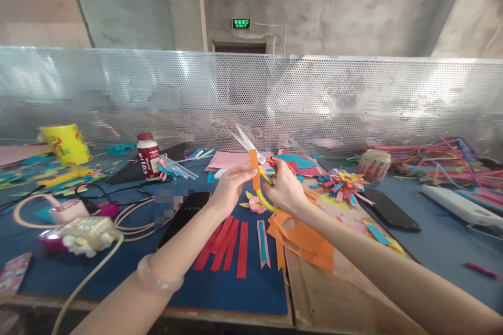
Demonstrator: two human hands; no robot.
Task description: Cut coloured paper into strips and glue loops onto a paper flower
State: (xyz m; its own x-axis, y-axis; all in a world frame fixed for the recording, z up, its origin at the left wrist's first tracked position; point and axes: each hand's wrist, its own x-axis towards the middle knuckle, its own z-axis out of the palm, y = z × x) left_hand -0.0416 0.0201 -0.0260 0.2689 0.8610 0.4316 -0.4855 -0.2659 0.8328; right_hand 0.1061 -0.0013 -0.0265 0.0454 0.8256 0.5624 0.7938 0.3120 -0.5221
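My left hand (231, 188) pinches a short orange paper strip (254, 165), held upright above the table. My right hand (286, 188) grips a pair of scissors (247, 141) with red and yellow handles; the blades are apart and point up and away, just behind the strip. Under my hands lie a small pink and yellow paper flower (257, 204) and a pink and blue ribbon-shaped strip (262, 243). Several red paper strips (242, 251) lie side by side to the left of it. Orange paper sheets (306, 243) with cut-outs are below my right wrist.
A phone (190, 209) lies left of my hands, another phone (387, 209) to the right. Cables surround a power strip (92, 233) and a yellow glue gun (65, 177). A bottle (148, 157), a layered paper flower (342, 186) and a perforated metal screen (188, 94) stand farther back.
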